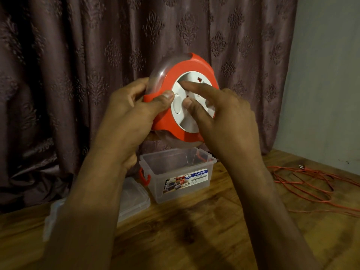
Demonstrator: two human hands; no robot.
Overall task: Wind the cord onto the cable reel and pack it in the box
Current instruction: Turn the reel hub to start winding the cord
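- The curtain (pixel 78 75) hangs behind everything, well beyond the fingers; the wooden table (pixel 194 230) runs beneath both forearms.
- The box (pixel 176 177), clear plastic and open, stands on the table below the hands and looks empty; its lid (pixel 134 197) lies just beside it, under the left forearm.
- The cable reel (pixel 181 98), orange with a white socket face and a clear drum, is held up in the air above the box, face tilted toward the camera.
- The cord (pixel 303 184) lies in loose orange loops on the table, well apart to the right of the right hand; no turns show on the drum, so winding looks hardly begun.
- The left hand (pixel 128 117) is closed around the reel's rim, thumb on the orange front and fingers wrapped behind.
- The right hand (pixel 220 117) has 2 fingers (pixel 194 87) pressed on the white face, the rest loosely spread, gripping nothing.
- Risks, as I judge them: the loose loops could knot or snag when pulled; fingertips could slip off the smooth face; a 1-handed hold could let the reel tip onto the box.
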